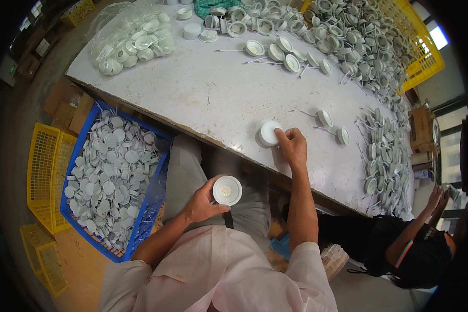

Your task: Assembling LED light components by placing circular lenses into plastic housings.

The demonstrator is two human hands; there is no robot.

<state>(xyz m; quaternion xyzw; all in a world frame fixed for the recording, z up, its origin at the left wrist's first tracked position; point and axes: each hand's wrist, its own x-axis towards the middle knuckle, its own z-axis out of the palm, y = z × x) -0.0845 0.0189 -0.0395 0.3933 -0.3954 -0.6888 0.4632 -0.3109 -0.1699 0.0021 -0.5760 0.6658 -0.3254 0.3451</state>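
In my left hand (199,206), held over my lap, is a white round LED downlight (227,191). Its open face is turned up and shows a cluster of small yellowish LED dots in the middle. My right hand (295,148) is at the table's near edge, its thumb and fingers pinching the right side of a white round cover (268,133). Beyond that hand, two round lamp parts with wires (324,117) lie on the table (192,99).
A clear bag of white cups (135,44) sits at the far left. Wired lamp parts (348,41) are heaped at the far right, by a yellow crate (421,52). A blue crate of white discs (109,182) stands left of my legs. Another person (400,249) is at right.
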